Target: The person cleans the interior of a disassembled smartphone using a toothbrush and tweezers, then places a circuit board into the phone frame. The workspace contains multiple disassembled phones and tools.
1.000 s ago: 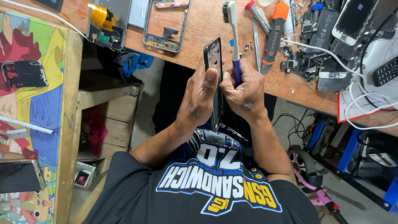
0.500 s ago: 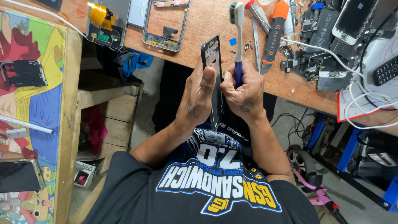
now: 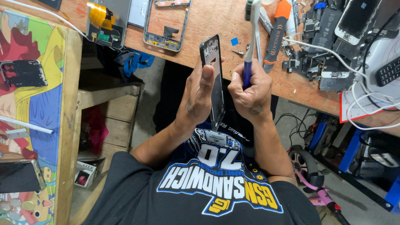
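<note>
Two bare hands work above a cluttered wooden workbench (image 3: 216,25) that fills the scene from ten to three o'clock. Left hand (image 3: 199,98) grips a dark phone frame (image 3: 213,79) upright at centre, thumb pressed on its face. Right hand (image 3: 250,89) is closed around a toothbrush (image 3: 251,35), bristles pointing to twelve o'clock. Likely risks: hard scrubbing could bend the thin frame, or it could slip and fall to the floor below.

A small white and red box (image 3: 85,176) sits low beside the wooden bench (image 3: 208,21); a dark phone screen (image 3: 357,18) lies at the bench's far right corner.
</note>
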